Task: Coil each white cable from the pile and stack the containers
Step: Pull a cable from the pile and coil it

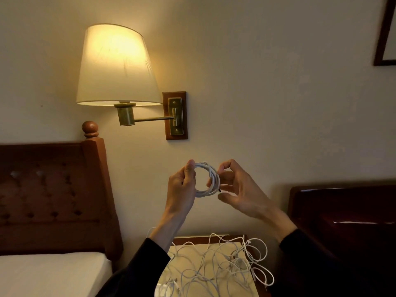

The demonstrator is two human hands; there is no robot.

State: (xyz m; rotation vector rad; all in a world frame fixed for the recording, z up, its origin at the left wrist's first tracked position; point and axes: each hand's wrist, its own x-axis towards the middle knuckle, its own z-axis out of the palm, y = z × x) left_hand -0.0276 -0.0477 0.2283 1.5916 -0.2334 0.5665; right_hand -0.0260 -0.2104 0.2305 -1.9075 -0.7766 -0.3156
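I see both hands raised in front of the wall, one on each side of a single coiled white cable (207,179). My left hand (181,189) grips the coil's left edge, thumb up along the ring and fingers curled behind it. My right hand (237,189) is half curled at the coil's right edge, with forefinger and thumb pinching the wound strands there; the other fingers stay loosely bent below. The coil is one round ring of several turns, held upright with its open face toward me, so its axis points at the camera. A small dark tip shows at its lower right, beside my right thumb.

Below the hands, a loose pile of white cables (220,264) lies tangled on the nightstand (246,237), some loops spilling over its right edge. I cannot count the separate cables in the tangle. Something pale and rounded shows at the bottom edge of the frame, too cut off to name.

Further out I count one lit wall lamp (116,65) on a brass arm with a wooden backplate, one wooden headboard (53,189) with a round knob at the left above a white mattress (49,273), one dark glossy piece of furniture (342,211) at the right, and one picture frame corner (383,33) top right. No writing or brand is legible anywhere.
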